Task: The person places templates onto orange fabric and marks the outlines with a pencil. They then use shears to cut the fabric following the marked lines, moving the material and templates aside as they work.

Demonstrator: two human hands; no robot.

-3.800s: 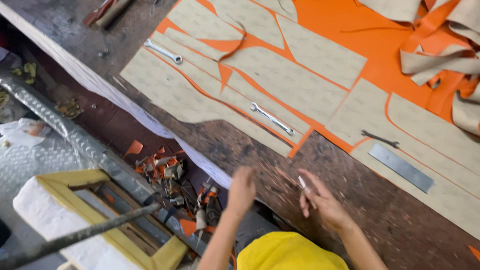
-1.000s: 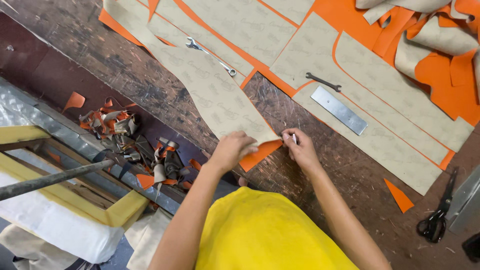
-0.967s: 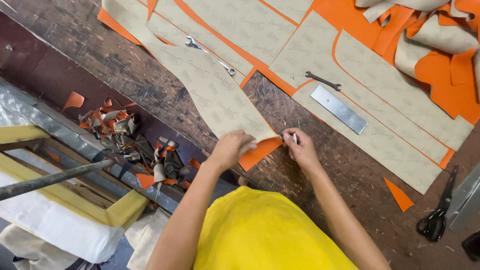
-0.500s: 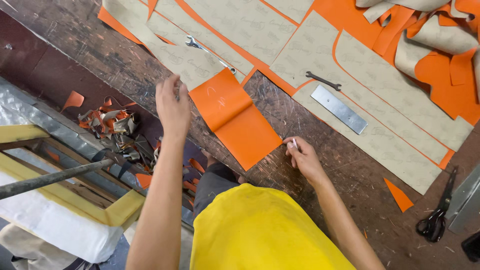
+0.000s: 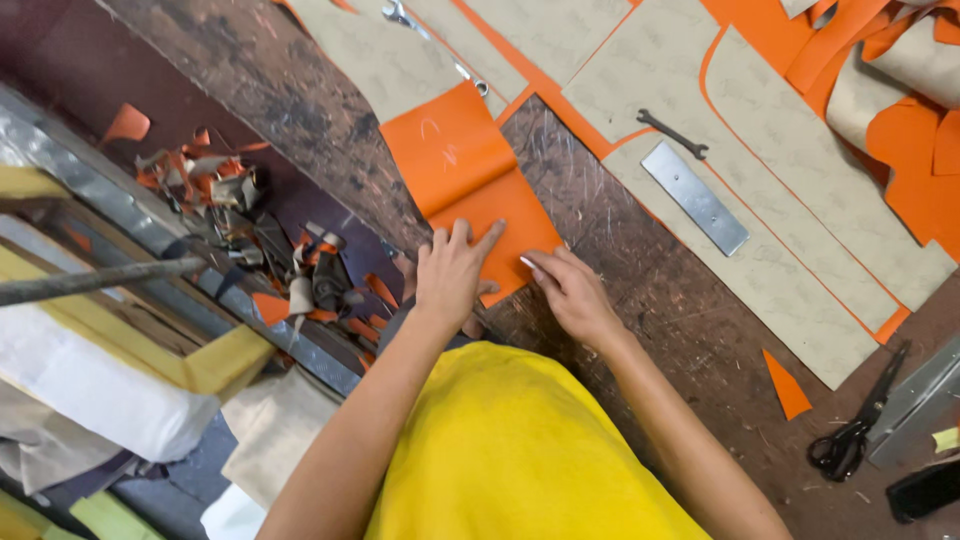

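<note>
While my left hand (image 5: 455,275) lies flat with its fingers spread on the near end of the orange piece (image 5: 468,185), my right hand (image 5: 572,293) rests just at that piece's three o'clock corner, fingers loosely curled and touching its edge. I cannot tell whether the right hand pinches anything; something pale shows at one fingertip, too small to make out. Neither hand grips the piece: the left only presses down on it.

That orange piece sits on the scarred dark worktable (image 5: 640,290), running from my hands toward eleven o'clock, where its far end is overlapped by a beige pattern sheet (image 5: 400,60). Faint white marks show on its upper half.

At one o'clock from my hands a flat metal bar (image 5: 694,197) rests partly on another beige pattern panel (image 5: 800,210), with a small dark wrench (image 5: 672,134) just beyond it. More orange material (image 5: 900,150) shows between and beyond the panels toward two o'clock.

At four o'clock, well apart, a small orange triangle offcut (image 5: 786,385) lies on the table, and past it black scissors (image 5: 855,430) lie beside a grey metal edge.

At nine o'clock, beyond the table's edge, a heap of orange and grey scraps (image 5: 240,220) fills the gap beside a metal rail (image 5: 120,210).
</note>
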